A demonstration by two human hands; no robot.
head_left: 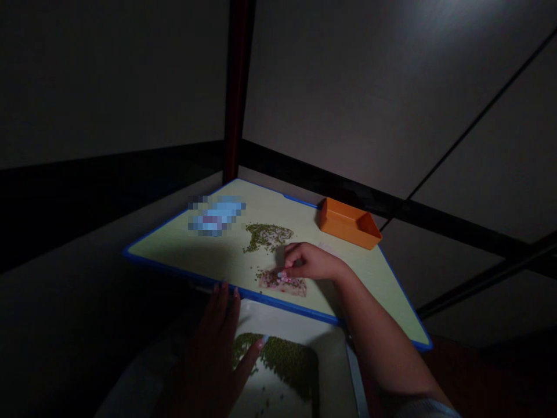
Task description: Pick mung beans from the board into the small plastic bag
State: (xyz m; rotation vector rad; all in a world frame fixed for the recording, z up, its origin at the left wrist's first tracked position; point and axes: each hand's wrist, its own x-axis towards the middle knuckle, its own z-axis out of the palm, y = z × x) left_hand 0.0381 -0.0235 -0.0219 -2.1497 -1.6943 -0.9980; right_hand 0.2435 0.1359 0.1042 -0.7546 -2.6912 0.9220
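Note:
My right hand [311,262] is over the table top with its thumb and fingers pinched together. Whatever it pinches is too small to make out. Just under its fingertips lies a pinkish printed patch [285,287] with small greenish grains scattered on it. Beyond it, a loose pile of similar grains [263,237] is spread on the table. My left hand [224,339] is open in shadow, its fingers stretched to the table's near edge. Its thumb reaches over a pale tray [335,348] holding many green grains [289,357].
The pale yellow table [369,273] has a blue rim and stands in a corner between walls. An orange open box [350,223] sits at its far right. A blurred light-blue item [217,215] lies at the left. Lighting is dim.

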